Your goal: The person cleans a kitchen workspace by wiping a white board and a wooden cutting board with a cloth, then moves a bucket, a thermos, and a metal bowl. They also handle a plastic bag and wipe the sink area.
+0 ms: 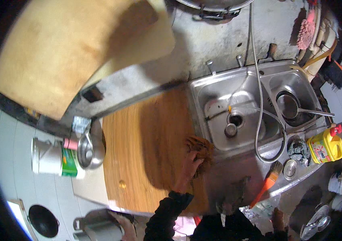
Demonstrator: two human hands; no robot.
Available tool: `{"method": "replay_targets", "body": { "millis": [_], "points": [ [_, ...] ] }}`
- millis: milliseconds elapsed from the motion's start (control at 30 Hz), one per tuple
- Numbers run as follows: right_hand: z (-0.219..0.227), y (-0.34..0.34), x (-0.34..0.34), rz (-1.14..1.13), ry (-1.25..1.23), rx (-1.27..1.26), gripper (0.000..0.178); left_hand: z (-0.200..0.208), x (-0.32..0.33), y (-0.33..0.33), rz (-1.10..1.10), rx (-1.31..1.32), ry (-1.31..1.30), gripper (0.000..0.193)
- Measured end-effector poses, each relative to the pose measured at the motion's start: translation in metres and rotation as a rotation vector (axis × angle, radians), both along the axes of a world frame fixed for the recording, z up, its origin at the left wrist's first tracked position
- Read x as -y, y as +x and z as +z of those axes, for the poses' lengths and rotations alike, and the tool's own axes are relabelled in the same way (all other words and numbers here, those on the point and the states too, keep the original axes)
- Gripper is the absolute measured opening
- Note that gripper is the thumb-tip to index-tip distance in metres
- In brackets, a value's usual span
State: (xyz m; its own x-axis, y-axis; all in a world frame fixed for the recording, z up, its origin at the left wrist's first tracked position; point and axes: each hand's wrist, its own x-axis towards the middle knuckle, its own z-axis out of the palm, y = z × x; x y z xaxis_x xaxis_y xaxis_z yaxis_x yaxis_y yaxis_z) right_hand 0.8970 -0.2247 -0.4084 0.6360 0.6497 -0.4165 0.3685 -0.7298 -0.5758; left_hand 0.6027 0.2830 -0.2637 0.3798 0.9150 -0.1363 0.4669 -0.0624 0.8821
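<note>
My left hand [191, 165] is closed on a crumpled brown cloth [201, 149]. The cloth is pressed to the right edge of a wood-grain board [126, 140], beside the steel sink. My right hand [277, 219] hangs low at the lower right, in front of the counter edge; its fingers are too dark and small to make out. Closest to it on the counter lies a brush with an orange handle [266, 188].
A double steel sink [215, 140] with a grey hose [258, 80] lies to the right, a ladle [313, 111] in its right bowl. A yellow jug [325, 148] and a dark rag [298, 150] stand near its front. Left of the board are a steel bowl [94, 156] and a white bucket [47, 156].
</note>
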Motion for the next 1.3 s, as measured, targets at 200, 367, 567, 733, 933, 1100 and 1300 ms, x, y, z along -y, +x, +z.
{"method": "replay_targets", "body": {
  "millis": [200, 367, 567, 733, 933, 1100, 1300],
  "points": [
    [0.018, 0.028, 0.008, -0.159, -0.077, -0.168, 0.025, 0.002, 0.116, -0.018, -0.127, -0.024, -0.248, 0.035],
    [0.027, 0.061, 0.011, -0.034, -0.139, -0.13, 0.03, 0.0, 0.186, -0.001, -0.007, 0.123, -0.192, 0.028],
    [0.044, 0.084, -0.011, -0.689, 0.155, -0.714, 0.028, 0.027, 0.208, -0.086, 0.591, 0.663, -0.384, 0.029],
    [0.055, 0.093, -0.019, -0.56, 0.158, -0.768, 0.026, 0.027, 0.195, -0.211, 0.978, 0.745, 0.1, 0.031],
    [0.032, 0.107, -0.007, 0.376, 0.151, 0.238, 0.021, -0.044, 0.138, -0.23, 0.974, -0.908, 0.53, 0.043],
    [0.031, 0.106, -0.006, -0.318, 0.172, -0.443, 0.019, -0.059, 0.082, -0.098, 0.489, -0.385, 0.222, 0.036],
    [0.045, 0.092, -0.024, -0.151, 0.209, -0.473, 0.019, -0.011, 0.053, 0.013, 0.135, -0.123, 0.33, 0.034]
  ]
}}
